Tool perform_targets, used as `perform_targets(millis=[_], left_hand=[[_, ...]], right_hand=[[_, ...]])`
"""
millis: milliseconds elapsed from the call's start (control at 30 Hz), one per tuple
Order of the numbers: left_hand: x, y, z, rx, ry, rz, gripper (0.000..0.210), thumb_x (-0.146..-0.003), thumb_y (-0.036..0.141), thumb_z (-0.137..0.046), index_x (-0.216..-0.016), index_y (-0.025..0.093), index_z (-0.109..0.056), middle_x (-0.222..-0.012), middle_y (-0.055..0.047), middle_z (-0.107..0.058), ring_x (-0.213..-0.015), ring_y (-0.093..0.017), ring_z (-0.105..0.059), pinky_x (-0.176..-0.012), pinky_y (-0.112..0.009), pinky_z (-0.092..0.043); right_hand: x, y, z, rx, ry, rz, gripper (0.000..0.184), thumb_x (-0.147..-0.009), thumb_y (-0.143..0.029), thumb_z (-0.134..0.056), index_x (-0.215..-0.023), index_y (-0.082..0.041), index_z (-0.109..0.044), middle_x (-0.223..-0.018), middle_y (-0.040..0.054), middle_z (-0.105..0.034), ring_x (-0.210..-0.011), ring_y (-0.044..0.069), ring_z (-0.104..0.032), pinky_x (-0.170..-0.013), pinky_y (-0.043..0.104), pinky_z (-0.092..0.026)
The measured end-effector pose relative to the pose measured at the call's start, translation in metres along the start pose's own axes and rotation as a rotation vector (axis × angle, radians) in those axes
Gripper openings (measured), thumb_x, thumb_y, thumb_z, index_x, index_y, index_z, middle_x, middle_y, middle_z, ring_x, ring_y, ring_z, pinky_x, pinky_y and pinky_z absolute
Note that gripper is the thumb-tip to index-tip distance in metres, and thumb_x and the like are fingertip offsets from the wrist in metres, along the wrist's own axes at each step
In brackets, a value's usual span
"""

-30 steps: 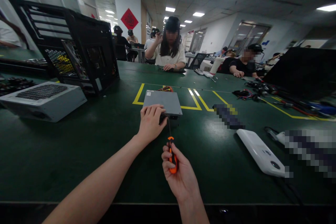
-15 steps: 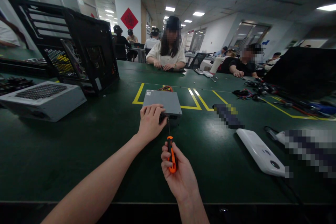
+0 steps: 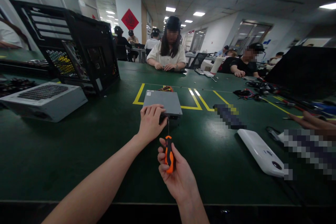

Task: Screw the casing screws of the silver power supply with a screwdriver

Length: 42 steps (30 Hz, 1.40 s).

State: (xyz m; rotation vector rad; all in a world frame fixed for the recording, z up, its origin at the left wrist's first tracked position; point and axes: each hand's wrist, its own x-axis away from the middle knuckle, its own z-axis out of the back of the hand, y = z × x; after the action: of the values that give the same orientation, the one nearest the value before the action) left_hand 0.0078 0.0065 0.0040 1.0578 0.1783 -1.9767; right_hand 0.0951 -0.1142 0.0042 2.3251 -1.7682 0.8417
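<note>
A grey computer power supply (image 3: 165,100) lies on the green table, its coloured cables (image 3: 168,89) at the far side. My left hand (image 3: 151,120) grips its near left corner, fingers on top and thumb at the near face. In my right hand (image 3: 176,168) is a screwdriver (image 3: 168,154) with an orange and black handle, closed round by the fingers. The shaft points away from me, and its tip meets the near face of the power supply beside my left thumb. Whether the tip sits in a screw is too small to tell.
Left stand an open black computer case (image 3: 78,49) and a second power supply (image 3: 44,101). Right lie a white power bank (image 3: 262,152), cables (image 3: 245,93) and another person's hand (image 3: 315,122). Across the table sits a person (image 3: 168,50). Yellow tape (image 3: 201,99) marks the tabletop.
The screwdriver handle has turned in my right hand, and the fingers have shifted slightly left. My left hand and the power supply stay put. Another person's hand has appeared at the right edge.
</note>
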Motion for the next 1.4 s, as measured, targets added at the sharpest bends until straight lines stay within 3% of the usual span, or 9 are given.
perform_targets(millis=[133,233,433,633,800,933,1100,1300,1400], left_hand=[[-0.0003,0.0009,0.0008,-0.002,0.002,0.003,0.019,-0.077,0.023,-0.057,-0.094,0.022,-0.051,-0.111,-0.004,-0.058,-0.105,-0.021,-0.049,-0.094,-0.040,-0.027],[-0.0005,0.0017,0.0018,-0.001,-0.003,0.004,0.018,-0.077,0.023,-0.056,-0.095,0.022,-0.052,-0.110,-0.004,-0.058,-0.105,-0.021,-0.049,-0.093,-0.040,-0.028],[-0.0009,0.0021,0.0016,0.000,-0.007,0.011,0.018,-0.077,0.023,-0.056,-0.095,0.022,-0.052,-0.110,-0.005,-0.058,-0.104,-0.022,-0.049,-0.093,-0.041,-0.028],[-0.0007,0.0013,0.0011,-0.007,-0.010,0.008,0.018,-0.078,0.024,-0.056,-0.095,0.022,-0.051,-0.111,-0.004,-0.058,-0.105,-0.020,-0.049,-0.093,-0.039,-0.027],[-0.0005,0.0009,0.0006,-0.007,-0.003,0.008,0.018,-0.077,0.024,-0.057,-0.094,0.022,-0.051,-0.110,-0.004,-0.058,-0.104,-0.021,-0.049,-0.094,-0.040,-0.027],[-0.0004,0.0007,0.0006,-0.005,-0.006,0.010,0.019,-0.077,0.023,-0.057,-0.094,0.022,-0.051,-0.110,-0.005,-0.058,-0.104,-0.022,-0.050,-0.093,-0.041,-0.028],[-0.0013,-0.0016,0.0022,-0.008,-0.014,0.003,0.018,-0.076,0.023,-0.058,-0.094,0.023,-0.052,-0.110,-0.004,-0.058,-0.103,-0.022,-0.050,-0.092,-0.040,-0.029],[-0.0029,-0.0030,0.0055,-0.015,-0.019,0.019,0.016,-0.078,0.025,-0.056,-0.094,0.023,-0.053,-0.110,-0.005,-0.058,-0.104,-0.023,-0.049,-0.090,-0.041,-0.029],[-0.0024,-0.0014,0.0063,-0.030,-0.046,0.008,0.015,-0.079,0.025,-0.055,-0.094,0.023,-0.054,-0.109,-0.005,-0.058,-0.104,-0.023,-0.049,-0.089,-0.042,-0.029]], right_hand=[[-0.0004,-0.0006,0.0005,-0.025,-0.025,0.033,0.023,-0.091,-0.024,-0.039,-0.095,-0.009,-0.055,-0.074,0.0047,-0.053,-0.051,0.004,-0.046,-0.031,0.008,-0.029],[0.0000,-0.0010,0.0006,-0.053,0.021,0.040,0.018,-0.089,-0.019,-0.040,-0.083,-0.010,-0.055,-0.070,0.0031,-0.052,-0.049,0.003,-0.045,-0.031,0.007,-0.029],[0.0006,-0.0013,-0.0018,-0.012,0.014,0.039,0.024,-0.091,-0.023,-0.037,-0.096,-0.008,-0.056,-0.071,0.0038,-0.053,-0.051,0.004,-0.048,-0.035,0.009,-0.034],[-0.0002,-0.0016,-0.0023,-0.078,0.065,0.105,0.016,-0.088,-0.014,-0.042,-0.082,-0.009,-0.056,-0.073,0.0041,-0.054,-0.052,0.003,-0.047,-0.036,0.008,-0.032],[0.0004,-0.0001,-0.0008,-0.012,0.026,0.036,0.022,-0.089,-0.021,-0.041,-0.094,-0.008,-0.058,-0.075,0.0056,-0.055,-0.056,0.005,-0.051,-0.039,0.010,-0.038],[-0.0006,0.0008,0.0008,0.002,-0.006,0.065,0.020,-0.088,-0.020,-0.043,-0.091,-0.010,-0.059,-0.073,0.0048,-0.055,-0.054,0.005,-0.051,-0.036,0.010,-0.034],[-0.0023,0.0006,0.0022,-0.027,0.059,0.120,0.010,-0.083,-0.012,-0.049,-0.081,-0.012,-0.059,-0.074,0.0050,-0.056,-0.055,0.005,-0.052,-0.037,0.009,-0.033],[-0.0032,0.0011,-0.0005,0.086,0.047,0.080,0.023,-0.089,-0.023,-0.042,-0.099,-0.010,-0.059,-0.076,0.0059,-0.057,-0.057,0.006,-0.054,-0.037,0.011,-0.036],[-0.0034,0.0016,-0.0014,0.079,0.056,0.116,0.022,-0.090,-0.022,-0.041,-0.092,-0.009,-0.058,-0.072,0.0046,-0.055,-0.052,0.005,-0.050,-0.033,0.010,-0.030]])
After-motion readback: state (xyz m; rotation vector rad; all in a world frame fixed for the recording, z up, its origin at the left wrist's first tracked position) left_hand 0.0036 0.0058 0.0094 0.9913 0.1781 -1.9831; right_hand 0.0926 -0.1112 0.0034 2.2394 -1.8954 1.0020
